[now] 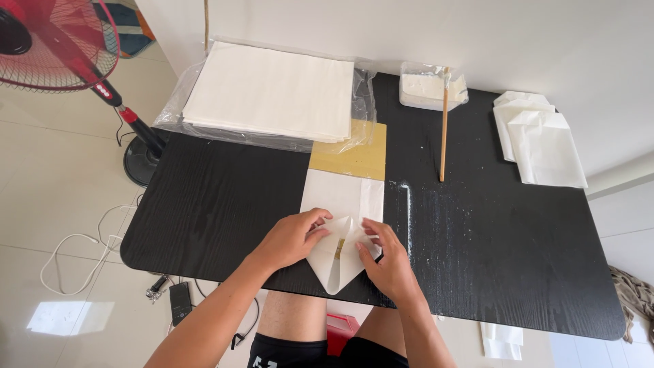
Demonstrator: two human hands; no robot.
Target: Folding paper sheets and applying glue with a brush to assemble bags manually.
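Observation:
A white sheet of paper [340, 197] lies on a yellow board [354, 157] near the front edge of the black table [218, 197]. Its near end is folded into a point that hangs over the table edge. My left hand [293, 238] presses the left flap of the fold, fingers bent onto the paper. On the right flap rests my right hand [388, 262], thumb and fingers pinching the paper down. A thin strip of the yellow board shows between the two flaps.
A stack of white sheets [272, 92] in clear plastic lies at the back left. A plastic tub of white paste [429, 88] with a wooden stick [444, 129] stands at the back. Folded white paper pieces [541, 140] lie at the right. A red fan [61, 48] stands left on the floor.

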